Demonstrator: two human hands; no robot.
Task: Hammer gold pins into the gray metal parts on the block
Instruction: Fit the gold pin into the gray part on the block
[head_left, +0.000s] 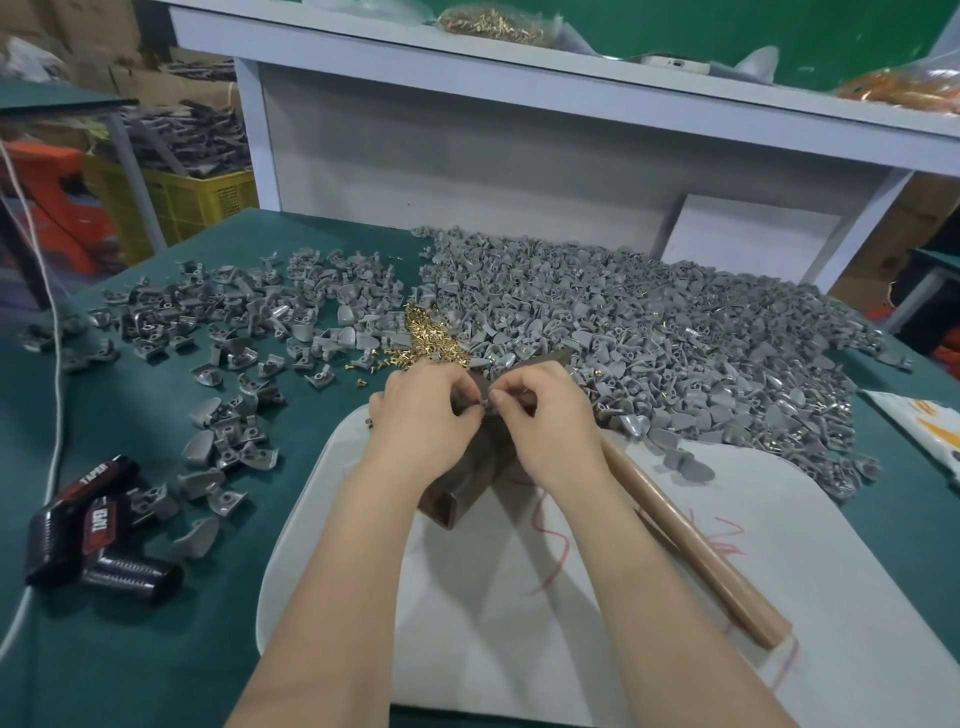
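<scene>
Over block (470, 483): L hand (423, 415) & R hand (545, 415) together, fingertips pinching a sm. gray part (484, 402). Black cans (83, 525) at left read "TAPER".

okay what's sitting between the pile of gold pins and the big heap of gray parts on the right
Nothing separates them. In the head view the gold pins run straight into the left edge of the big gray heap, with a few gray parts overlapping the pins.

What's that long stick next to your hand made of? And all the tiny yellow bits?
The hammer handle looks like smooth, light-brown wood, matte and round. The gold pins look like shiny brass-coloured metal, since they glint, though they are too small to be sure.
</scene>
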